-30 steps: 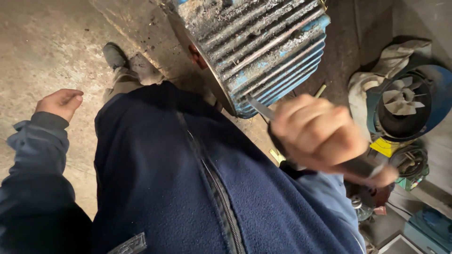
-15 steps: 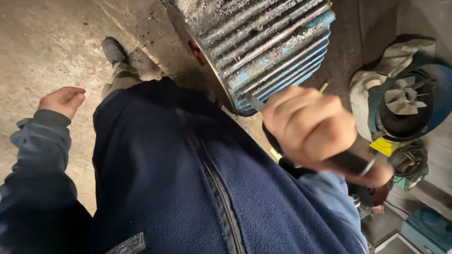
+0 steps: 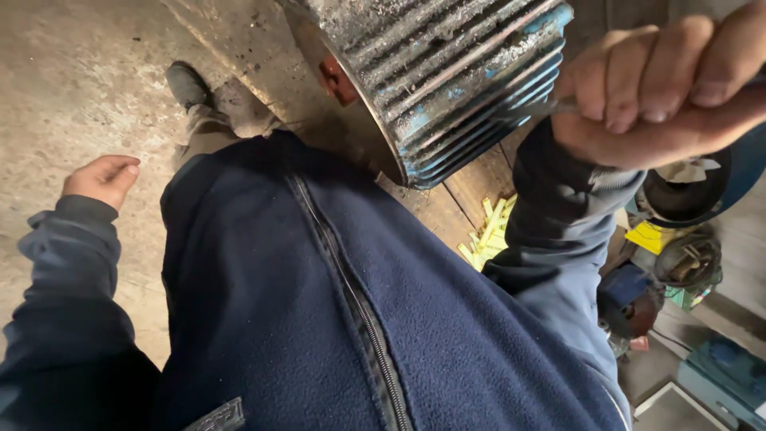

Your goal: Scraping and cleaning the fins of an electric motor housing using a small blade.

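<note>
Both hands: right hand (image 3: 662, 96) fisted on thin tool, perhaps chisel, beside finned motor (image 3: 463, 72); left hand (image 3: 102, 177) loosely curled, empty.

Dim, even light; sharp centre, wide-angle stretch and blur toward edges.

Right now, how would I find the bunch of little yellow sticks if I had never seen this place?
Find the big ribbed blue motor on the wooden boards. Just below it, beside the person's blue sleeve, lie the yellow sticks. They are the only pale, thin, loose strips there; everything nearby is dark or bulky.
</note>
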